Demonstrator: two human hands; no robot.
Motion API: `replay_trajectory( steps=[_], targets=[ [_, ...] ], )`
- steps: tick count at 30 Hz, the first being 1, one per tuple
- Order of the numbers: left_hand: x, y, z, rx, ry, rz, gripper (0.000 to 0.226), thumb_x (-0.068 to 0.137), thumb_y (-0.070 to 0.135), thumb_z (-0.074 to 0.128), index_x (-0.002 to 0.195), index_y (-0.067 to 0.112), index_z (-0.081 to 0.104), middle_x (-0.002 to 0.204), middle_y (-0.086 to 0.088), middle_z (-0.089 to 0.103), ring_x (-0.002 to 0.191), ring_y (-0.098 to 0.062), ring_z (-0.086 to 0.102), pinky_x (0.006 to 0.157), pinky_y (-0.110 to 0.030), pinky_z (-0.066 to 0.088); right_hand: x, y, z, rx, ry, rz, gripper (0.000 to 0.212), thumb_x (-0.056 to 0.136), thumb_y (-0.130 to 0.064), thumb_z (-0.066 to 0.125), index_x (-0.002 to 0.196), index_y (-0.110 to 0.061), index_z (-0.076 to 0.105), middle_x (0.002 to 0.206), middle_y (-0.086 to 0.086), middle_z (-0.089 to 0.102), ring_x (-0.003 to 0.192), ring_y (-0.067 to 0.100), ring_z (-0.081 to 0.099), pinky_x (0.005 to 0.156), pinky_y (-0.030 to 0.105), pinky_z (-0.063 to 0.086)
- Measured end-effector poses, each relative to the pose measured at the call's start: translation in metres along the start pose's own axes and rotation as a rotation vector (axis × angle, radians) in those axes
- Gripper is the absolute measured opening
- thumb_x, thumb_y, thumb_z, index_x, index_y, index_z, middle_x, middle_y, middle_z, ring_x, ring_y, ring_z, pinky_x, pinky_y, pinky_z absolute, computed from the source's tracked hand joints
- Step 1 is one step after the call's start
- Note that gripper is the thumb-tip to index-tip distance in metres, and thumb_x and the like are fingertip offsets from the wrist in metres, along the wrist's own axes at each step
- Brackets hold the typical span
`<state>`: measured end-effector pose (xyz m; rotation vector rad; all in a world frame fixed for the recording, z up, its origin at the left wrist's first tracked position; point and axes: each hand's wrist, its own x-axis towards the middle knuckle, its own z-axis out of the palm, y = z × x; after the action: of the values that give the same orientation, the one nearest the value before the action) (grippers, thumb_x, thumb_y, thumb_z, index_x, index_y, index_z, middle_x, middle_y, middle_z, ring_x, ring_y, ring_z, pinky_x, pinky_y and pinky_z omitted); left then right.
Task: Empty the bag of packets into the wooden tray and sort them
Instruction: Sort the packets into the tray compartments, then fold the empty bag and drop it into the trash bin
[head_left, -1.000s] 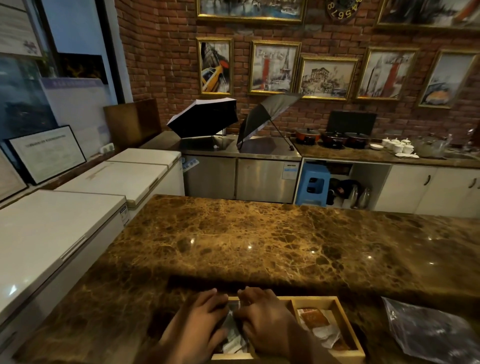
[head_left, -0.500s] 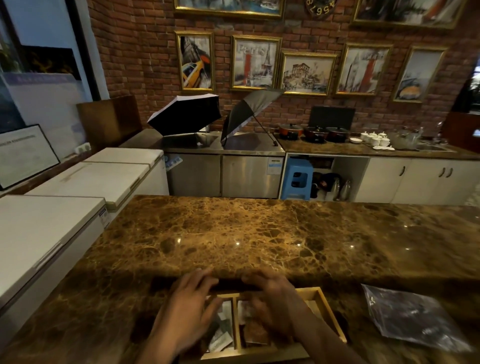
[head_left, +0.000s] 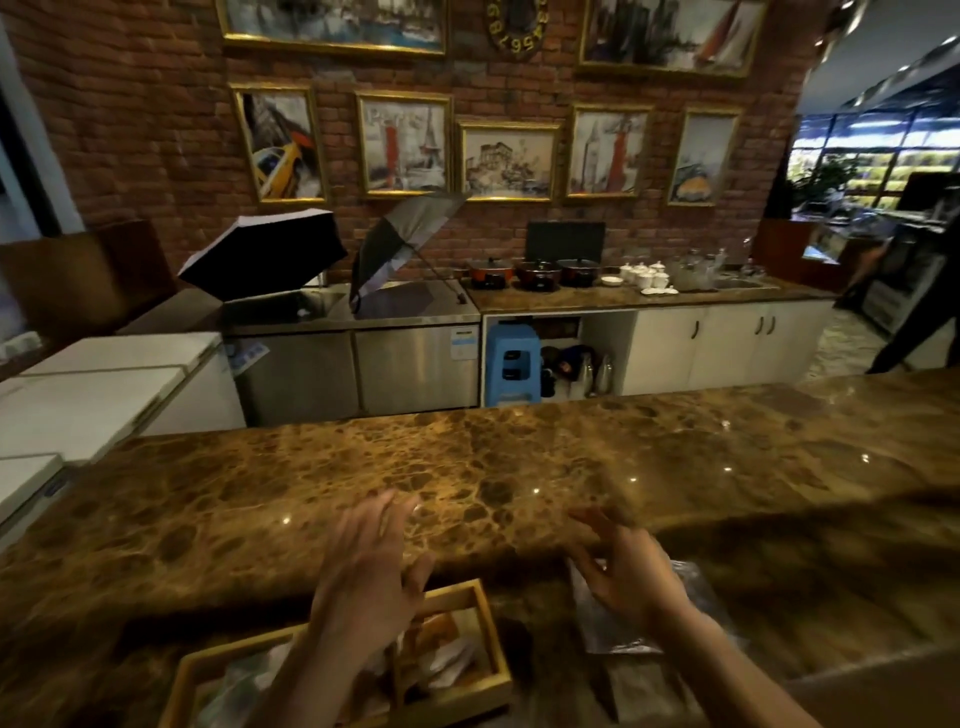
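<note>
Both hands have lifted out of the light wooden two-compartment tray (head_left: 488, 670) since half a second ago: the left hand (head_left: 371, 577) now hangs above the tray's far edge with its fingers spread and empty, and the right hand (head_left: 626, 569) is raised over the clear crumpled plastic bag (head_left: 696, 587), fingers loosely splayed and gripping nothing. Pale and orange-brown packets (head_left: 441, 652) lie in the tray on the brown marble counter (head_left: 467, 467), the bag flat just beside its right.

Brick wall (head_left: 156, 130) — framed pictures (head_left: 506, 158)
</note>
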<state>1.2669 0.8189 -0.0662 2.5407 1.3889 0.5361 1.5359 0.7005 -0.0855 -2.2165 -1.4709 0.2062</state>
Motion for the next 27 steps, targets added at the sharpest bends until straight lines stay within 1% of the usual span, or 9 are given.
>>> replay_trajectory(
  steps=[2,6,8,11,13,17,21,24,27],
  targets=[
    [0.006,0.029,0.012,-0.007,-0.007,0.024,0.069,0.096,0.057,0.045,0.155,0.037,0.016,0.166,0.006,0.014,0.153,-0.019,0.009,0.123,-0.038,0.004,-0.003,0.031,-0.014,-0.047,-0.001,0.044,0.051,0.092,-0.045,0.062,0.141,-0.035,0.053,0.145,-0.001,0.054,0.121,0.026,0.064,0.096,0.04,0.054],
    [0.011,0.083,0.036,-0.027,-0.025,0.092,0.072,0.094,0.059,0.047,0.155,0.035,0.019,0.164,0.007,0.017,0.151,-0.018,0.014,0.123,-0.038,0.015,-0.014,0.079,-0.035,-0.086,0.009,0.133,0.062,0.094,-0.047,0.06,0.152,-0.034,0.04,0.159,0.001,0.037,0.143,0.026,0.04,0.114,0.04,0.041],
    [0.015,0.107,0.05,-0.018,-0.066,0.105,0.074,0.093,0.062,0.045,0.156,0.036,0.017,0.165,0.007,0.015,0.152,-0.017,0.013,0.124,-0.039,0.017,-0.022,0.102,-0.042,-0.101,0.002,0.143,0.066,0.093,-0.049,0.06,0.154,-0.034,0.036,0.16,0.0,0.035,0.143,0.024,0.038,0.114,0.039,0.039],
    [0.015,0.136,0.07,-0.014,-0.158,0.128,0.077,0.092,0.062,0.046,0.156,0.036,0.012,0.167,0.006,0.008,0.153,-0.02,0.009,0.125,-0.041,0.016,-0.03,0.133,-0.045,-0.086,-0.019,0.139,0.07,0.089,-0.056,0.061,0.152,-0.037,0.035,0.151,-0.001,0.041,0.128,0.025,0.049,0.103,0.039,0.047],
    [0.013,0.153,0.082,-0.007,-0.219,0.146,0.079,0.091,0.061,0.048,0.156,0.036,0.012,0.167,0.004,0.006,0.154,-0.022,0.008,0.124,-0.039,0.017,-0.034,0.151,-0.046,-0.102,-0.046,0.142,0.071,0.088,-0.056,0.06,0.151,-0.034,0.036,0.149,0.0,0.042,0.123,0.023,0.051,0.1,0.036,0.048],
    [0.008,0.17,0.105,-0.005,-0.334,0.148,0.09,0.084,0.068,0.054,0.156,0.038,0.009,0.167,0.005,0.004,0.153,-0.022,0.012,0.122,-0.037,0.023,-0.041,0.174,-0.046,-0.077,-0.14,0.111,0.082,0.086,-0.062,0.061,0.156,-0.032,0.031,0.158,-0.002,0.031,0.14,0.02,0.038,0.113,0.033,0.04],
    [0.003,0.178,0.125,0.017,-0.431,0.106,0.101,0.077,0.071,0.058,0.156,0.041,0.003,0.168,0.005,-0.002,0.153,-0.022,0.008,0.124,-0.04,0.017,-0.051,0.186,-0.04,-0.041,-0.224,0.058,0.09,0.077,-0.07,0.065,0.154,-0.039,0.032,0.162,-0.003,0.024,0.143,0.02,0.035,0.114,0.036,0.04],
    [0.001,0.181,0.133,0.031,-0.479,0.079,0.107,0.076,0.067,0.066,0.156,0.042,0.0,0.168,0.004,-0.006,0.154,-0.022,0.003,0.125,-0.043,0.014,-0.055,0.189,-0.035,-0.05,-0.287,0.036,0.089,0.077,-0.061,0.072,0.153,-0.041,0.032,0.163,-0.005,0.023,0.14,0.018,0.038,0.113,0.033,0.041],
    [-0.001,0.182,0.138,-0.003,-0.457,0.051,0.105,0.078,0.057,0.072,0.155,0.044,0.002,0.168,0.006,-0.002,0.154,-0.019,0.008,0.124,-0.041,0.013,-0.055,0.188,-0.032,-0.088,-0.34,0.064,0.084,0.083,-0.048,0.073,0.155,-0.04,0.031,0.167,-0.001,0.017,0.146,0.022,0.034,0.118,0.033,0.035]
  ],
)
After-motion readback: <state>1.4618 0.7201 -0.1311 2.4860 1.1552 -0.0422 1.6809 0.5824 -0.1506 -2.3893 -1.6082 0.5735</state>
